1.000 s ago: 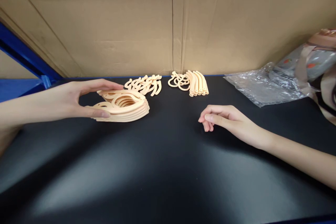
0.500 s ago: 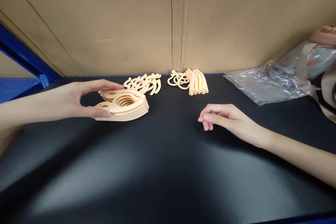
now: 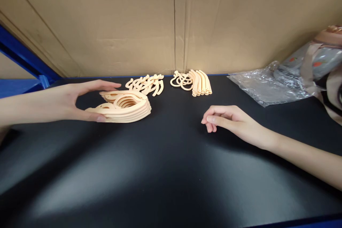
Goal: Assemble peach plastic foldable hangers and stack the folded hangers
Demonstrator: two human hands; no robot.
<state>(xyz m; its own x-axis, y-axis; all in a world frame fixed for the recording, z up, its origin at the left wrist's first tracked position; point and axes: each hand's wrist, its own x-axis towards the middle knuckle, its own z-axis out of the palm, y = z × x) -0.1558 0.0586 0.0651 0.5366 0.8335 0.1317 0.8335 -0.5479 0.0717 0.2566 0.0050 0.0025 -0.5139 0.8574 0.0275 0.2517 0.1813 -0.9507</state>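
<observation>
On the black tabletop at left lies a neat stack of cream, flat plastic pieces with rounded cutouts. My left hand reaches around the stack's left end, thumb along its near side and fingers spread above the far side. It is open; whether the thumb still touches the pieces I cannot tell. My right hand rests at the right of the table, its fingers curled and thumb against them, with nothing seen inside. Behind the stack is a loose pile of small cream hook-shaped pieces.
Farther right at the back sit cream rings beside a row of curved cream arm pieces. A clear plastic bag lies at the right, next to a bag with straps. Cardboard stands behind; a blue frame borders the left.
My left hand has drawn back a little to the left, its fingers and thumb sliding off along the stack. The stack stays put, and my right hand has hardly moved.
</observation>
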